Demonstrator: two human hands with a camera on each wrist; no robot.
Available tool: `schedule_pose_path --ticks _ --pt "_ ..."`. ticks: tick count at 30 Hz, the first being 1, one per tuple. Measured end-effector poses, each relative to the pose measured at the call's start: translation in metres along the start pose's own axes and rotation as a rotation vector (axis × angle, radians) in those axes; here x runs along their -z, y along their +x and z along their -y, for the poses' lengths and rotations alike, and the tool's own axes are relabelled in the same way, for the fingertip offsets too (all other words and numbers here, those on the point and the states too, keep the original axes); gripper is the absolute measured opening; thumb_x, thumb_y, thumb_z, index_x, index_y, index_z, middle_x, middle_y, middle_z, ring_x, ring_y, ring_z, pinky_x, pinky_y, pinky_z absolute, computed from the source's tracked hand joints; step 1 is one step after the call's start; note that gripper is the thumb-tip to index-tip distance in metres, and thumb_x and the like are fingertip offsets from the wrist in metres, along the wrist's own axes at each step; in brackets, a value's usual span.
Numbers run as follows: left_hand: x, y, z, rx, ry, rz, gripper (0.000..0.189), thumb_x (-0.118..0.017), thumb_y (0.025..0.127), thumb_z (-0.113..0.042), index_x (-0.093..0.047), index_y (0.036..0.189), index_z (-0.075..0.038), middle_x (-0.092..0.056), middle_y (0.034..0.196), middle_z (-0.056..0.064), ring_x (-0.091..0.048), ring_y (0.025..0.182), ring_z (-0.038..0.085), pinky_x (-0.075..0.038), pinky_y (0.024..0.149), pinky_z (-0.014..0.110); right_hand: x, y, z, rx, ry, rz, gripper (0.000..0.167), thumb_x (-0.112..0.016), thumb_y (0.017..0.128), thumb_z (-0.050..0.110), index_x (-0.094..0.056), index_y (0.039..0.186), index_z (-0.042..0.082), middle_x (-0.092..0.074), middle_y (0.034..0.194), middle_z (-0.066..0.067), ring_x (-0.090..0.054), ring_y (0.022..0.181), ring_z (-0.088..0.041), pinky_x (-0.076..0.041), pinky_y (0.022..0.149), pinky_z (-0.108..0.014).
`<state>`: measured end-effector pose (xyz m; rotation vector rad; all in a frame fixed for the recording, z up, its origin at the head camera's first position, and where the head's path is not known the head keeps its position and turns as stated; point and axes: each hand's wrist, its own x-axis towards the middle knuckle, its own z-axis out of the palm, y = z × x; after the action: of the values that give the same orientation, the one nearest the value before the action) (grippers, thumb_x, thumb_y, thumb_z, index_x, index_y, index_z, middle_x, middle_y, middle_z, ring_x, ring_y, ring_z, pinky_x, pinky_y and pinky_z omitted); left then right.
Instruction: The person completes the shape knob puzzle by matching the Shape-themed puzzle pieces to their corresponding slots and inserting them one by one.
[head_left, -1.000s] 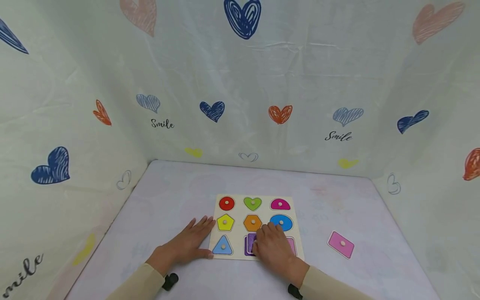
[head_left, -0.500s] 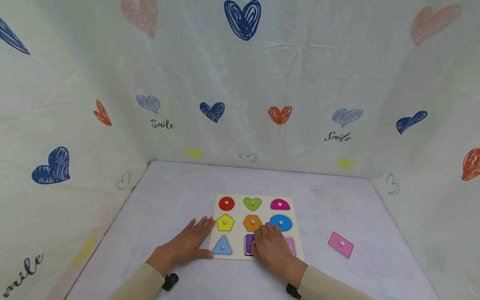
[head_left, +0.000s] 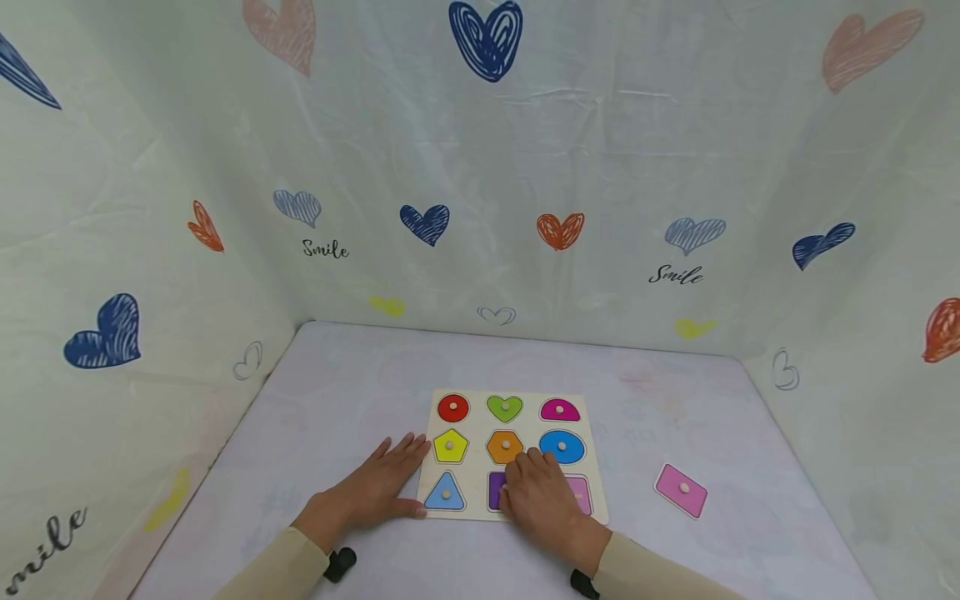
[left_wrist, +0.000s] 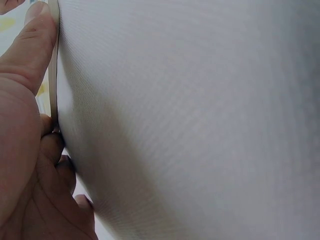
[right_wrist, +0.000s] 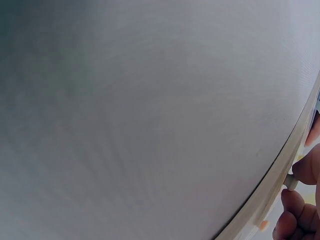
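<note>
A cream shape-puzzle board [head_left: 477, 421] lies on the table in the head view, its colourful knobbed pieces in rows. At the bottom middle, a purple square puzzle piece [head_left: 495, 490] sits level in its recess, partly covered by my right hand [head_left: 543, 498]. That hand's thumb and fingers pinch its small knob [right_wrist: 291, 182], visible in the right wrist view. My left hand [head_left: 378, 486] lies flat with fingers spread, fingertips and thumb at the board's left edge. A pink recess [head_left: 580, 492] shows just right of the right hand.
A pink rectangle piece [head_left: 692, 497] with a pale knob lies on the white table [head_left: 360, 367], right of the board. A blue triangle [head_left: 446, 498] sits at the board's lower left. Behind the table hangs a heart-printed curtain [head_left: 480, 267].
The purple square, earlier offset up and right over its recess, has moved down into it with the right hand, which shifted slightly left. The left hand has stayed in place.
</note>
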<state>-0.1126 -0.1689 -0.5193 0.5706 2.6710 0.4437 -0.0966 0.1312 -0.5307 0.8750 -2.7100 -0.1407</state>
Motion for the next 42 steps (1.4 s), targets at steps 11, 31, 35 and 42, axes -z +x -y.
schedule_pose_path --ticks 11,31,35,42 --pt "0.0023 -0.0006 -0.0008 0.008 -0.015 0.013 0.105 -0.082 0.086 -0.055 -0.029 0.168 -0.016 -0.029 0.175 0.002 -0.019 0.164 0.025 -0.012 0.134 0.055 -0.0026 -0.0002 0.0005 -0.011 0.004 0.031 0.033 -0.074 0.095 0.040 -0.069 0.095 0.007 -0.055 0.078 -0.002 -0.046 0.078 -0.018 -0.042 0.070 -0.031" --pt "-0.0015 0.0010 0.0006 0.015 -0.004 0.013 0.105 -0.081 0.086 -0.056 -0.027 0.169 -0.018 -0.028 0.175 0.000 -0.017 0.165 0.024 -0.013 0.134 0.054 0.0013 0.0000 0.0006 -0.008 0.012 0.058 0.033 -0.074 0.096 0.040 -0.069 0.097 0.007 -0.055 0.079 -0.002 -0.046 0.079 -0.018 -0.041 0.070 -0.030" --pt "-0.0026 0.0018 0.0012 0.015 0.002 0.010 0.105 -0.081 0.086 -0.056 -0.028 0.168 -0.018 -0.028 0.175 0.001 -0.017 0.165 0.025 -0.013 0.134 0.055 0.0029 -0.0001 0.0006 -0.005 0.004 0.040 0.033 -0.075 0.095 0.040 -0.069 0.096 0.008 -0.055 0.078 -0.001 -0.046 0.078 -0.018 -0.040 0.069 -0.030" --pt "-0.0025 0.0025 0.0014 0.011 0.002 0.010 0.105 -0.081 0.087 -0.055 -0.027 0.169 -0.017 -0.028 0.175 0.001 -0.017 0.165 0.025 -0.012 0.134 0.055 0.0031 -0.0002 -0.0001 -0.006 0.006 0.029 0.033 -0.076 0.095 0.040 -0.069 0.096 0.008 -0.056 0.078 -0.001 -0.046 0.077 -0.017 -0.040 0.069 -0.030"
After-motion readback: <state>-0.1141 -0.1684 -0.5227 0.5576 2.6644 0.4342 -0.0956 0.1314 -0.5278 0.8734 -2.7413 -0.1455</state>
